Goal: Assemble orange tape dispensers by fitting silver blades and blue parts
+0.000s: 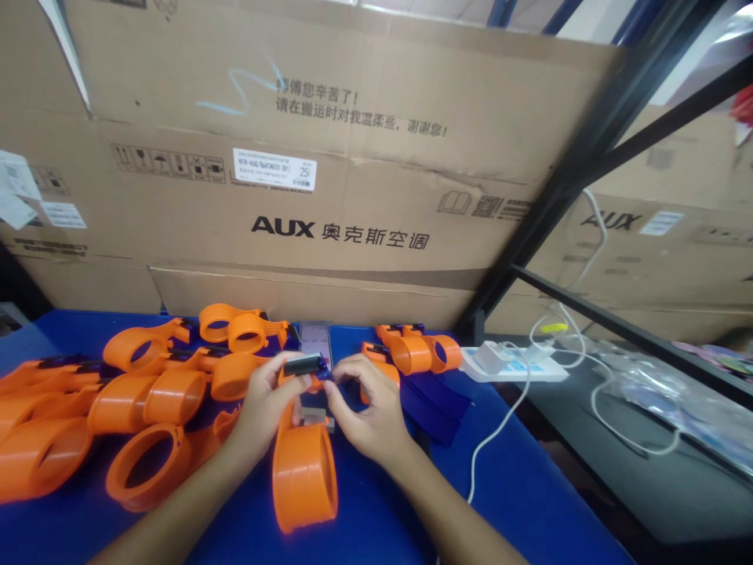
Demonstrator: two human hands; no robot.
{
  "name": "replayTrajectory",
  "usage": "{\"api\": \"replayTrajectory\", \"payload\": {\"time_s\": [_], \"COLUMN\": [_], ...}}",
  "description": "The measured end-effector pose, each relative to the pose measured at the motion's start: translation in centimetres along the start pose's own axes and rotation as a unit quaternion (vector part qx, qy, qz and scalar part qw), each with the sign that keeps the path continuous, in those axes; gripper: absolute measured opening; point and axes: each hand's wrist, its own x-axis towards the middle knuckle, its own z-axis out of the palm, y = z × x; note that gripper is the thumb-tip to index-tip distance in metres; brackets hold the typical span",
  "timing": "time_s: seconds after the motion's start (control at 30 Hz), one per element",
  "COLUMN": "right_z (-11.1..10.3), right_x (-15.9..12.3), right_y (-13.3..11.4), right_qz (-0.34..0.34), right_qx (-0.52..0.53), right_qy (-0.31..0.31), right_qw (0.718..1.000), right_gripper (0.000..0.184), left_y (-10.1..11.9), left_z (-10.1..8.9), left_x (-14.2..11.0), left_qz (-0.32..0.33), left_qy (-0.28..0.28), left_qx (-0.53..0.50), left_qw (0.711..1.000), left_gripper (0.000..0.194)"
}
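Note:
My left hand (266,405) pinches the black end piece (304,365) of an orange ring-shaped plastic part (304,473) that stands on the blue table (518,486) between my forearms. My right hand (369,408) is curled against the same black piece from the right, fingertips pinched on its end. A small phone-like device (316,342) lies just behind my hands.
A heap of several orange ring parts (88,408) fills the left of the table; a few finished ones (419,350) lie right of my hands. A white power strip (511,362) with cables sits at the table's right edge. Large cardboard boxes (329,157) stand behind, a black metal rack (565,196) to the right.

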Motion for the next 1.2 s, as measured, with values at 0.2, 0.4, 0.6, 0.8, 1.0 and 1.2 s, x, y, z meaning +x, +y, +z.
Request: {"api": "replayTrajectory", "payload": {"time_s": [0.2,0.4,0.6,0.8,1.0,1.2], "right_z": [-0.3,-0.6,-0.5,-0.1,0.4,0.5], "right_x": [-0.2,-0.3,-0.2,-0.5,-0.8,-1.0], "right_y": [-0.5,0.4,1.4,1.2,0.8,0.5], "right_qz": [0.023,0.008,-0.027,-0.063,-0.075,-0.072], "right_qx": [-0.014,-0.001,0.008,-0.020,-0.045,-0.084], "right_qy": [-0.017,-0.042,-0.054,-0.046,-0.023,-0.033], "right_qw": [0.999,0.999,0.998,0.997,0.996,0.993], "right_gripper": [0.003,0.004,0.004,0.009,0.010,0.012], "left_y": [-0.1,-0.1,0.0,-0.6,-0.8,-0.9], "left_z": [0.0,-0.2,-0.2,-0.5,-0.6,-0.5], "left_x": [-0.1,-0.1,-0.1,0.2,0.4,0.3], "left_qz": [0.023,0.037,0.037,0.003,-0.010,0.004], "left_qy": [-0.011,-0.014,-0.015,0.000,0.009,0.014], "left_qx": [0.021,0.036,0.034,0.006,-0.010,0.002], "left_qw": [0.999,0.999,0.999,1.000,1.000,1.000], "left_gripper": [0.025,0.023,0.022,0.030,0.029,0.026]}}
